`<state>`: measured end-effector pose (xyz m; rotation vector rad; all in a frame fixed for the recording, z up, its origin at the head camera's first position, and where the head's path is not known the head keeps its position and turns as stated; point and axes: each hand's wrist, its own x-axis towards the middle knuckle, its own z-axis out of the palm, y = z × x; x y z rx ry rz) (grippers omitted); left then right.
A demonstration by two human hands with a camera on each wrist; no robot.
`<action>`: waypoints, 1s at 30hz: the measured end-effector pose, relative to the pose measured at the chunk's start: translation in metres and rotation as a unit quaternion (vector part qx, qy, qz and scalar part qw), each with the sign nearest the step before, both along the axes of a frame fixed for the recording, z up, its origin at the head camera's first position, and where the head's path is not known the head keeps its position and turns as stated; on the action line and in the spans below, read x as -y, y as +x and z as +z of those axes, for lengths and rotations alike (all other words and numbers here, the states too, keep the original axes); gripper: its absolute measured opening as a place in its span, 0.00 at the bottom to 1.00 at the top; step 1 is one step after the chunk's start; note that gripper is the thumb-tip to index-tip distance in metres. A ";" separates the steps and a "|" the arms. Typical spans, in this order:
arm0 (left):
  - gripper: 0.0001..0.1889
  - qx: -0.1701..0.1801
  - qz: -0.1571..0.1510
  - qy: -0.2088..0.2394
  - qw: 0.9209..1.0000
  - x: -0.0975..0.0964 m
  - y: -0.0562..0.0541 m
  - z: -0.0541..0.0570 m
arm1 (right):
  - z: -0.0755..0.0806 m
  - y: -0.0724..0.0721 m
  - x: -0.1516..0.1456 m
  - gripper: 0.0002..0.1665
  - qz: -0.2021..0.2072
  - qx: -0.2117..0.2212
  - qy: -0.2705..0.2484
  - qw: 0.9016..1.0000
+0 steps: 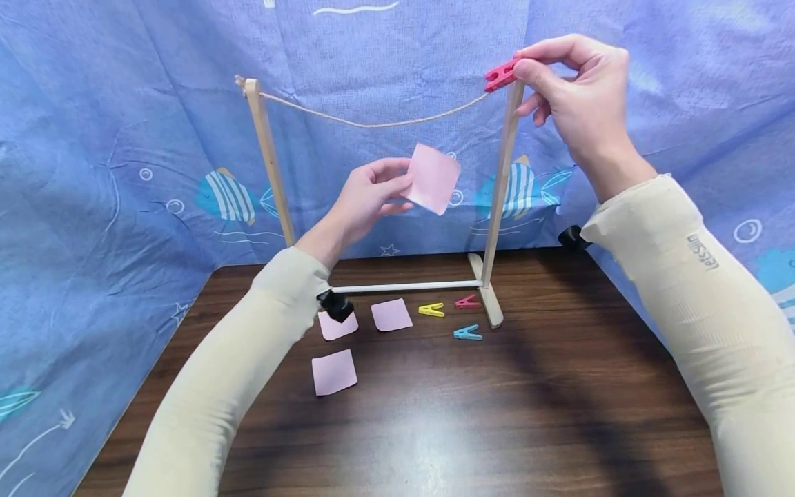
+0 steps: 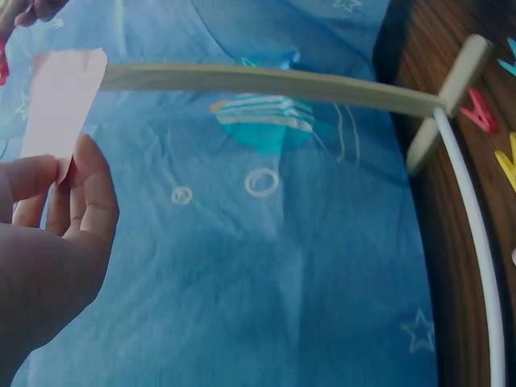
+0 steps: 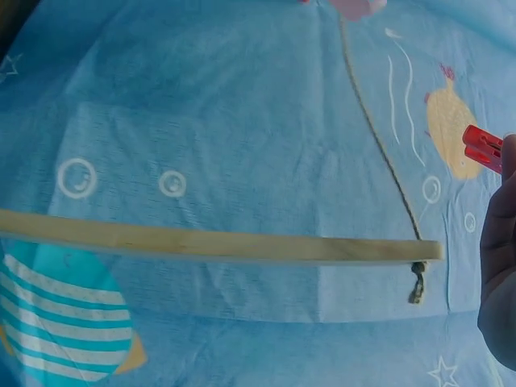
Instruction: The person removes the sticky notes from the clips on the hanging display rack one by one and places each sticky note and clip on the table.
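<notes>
My left hand (image 1: 373,193) pinches a pink square of paper (image 1: 435,178) by its left edge, below the sagging cord (image 1: 373,125). In the left wrist view, thumb and fingers meet at the bottom of that paper (image 2: 64,101). Up by the top of the right wooden post (image 1: 502,186), my right hand (image 1: 580,90) pinches a red clothespin (image 1: 500,74) between thumb and forefinger. The clothespin overlaps the cord's right end in the head view. The right wrist view shows the red clothespin (image 3: 482,147) at the fingertips, with the rest of the hand cut off by the frame.
Several pink papers lie on the dark wooden table (image 1: 435,414), one being this sheet (image 1: 334,373). Beside the frame's white bottom bar (image 1: 404,286) lie a yellow clothespin (image 1: 431,310), a red one and a blue clothespin (image 1: 467,333). A blue fish-print cloth (image 1: 385,62) hangs behind.
</notes>
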<state>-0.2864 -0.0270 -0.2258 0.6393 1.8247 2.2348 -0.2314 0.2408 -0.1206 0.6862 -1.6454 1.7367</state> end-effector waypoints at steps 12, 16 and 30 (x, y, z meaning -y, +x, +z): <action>0.16 -0.057 -0.102 -0.216 0.969 0.058 0.014 -0.056 | -0.093 0.003 -0.002 0.17 0.053 0.096 0.115 0.987; 0.16 -0.043 -0.129 -0.231 0.963 0.064 0.018 -0.078 | -0.133 0.002 0.000 0.19 0.067 0.163 0.200 0.964; 0.16 -0.006 -0.163 -0.290 0.943 0.069 0.029 -0.170 | -0.274 0.010 0.020 0.20 0.173 0.311 0.307 0.883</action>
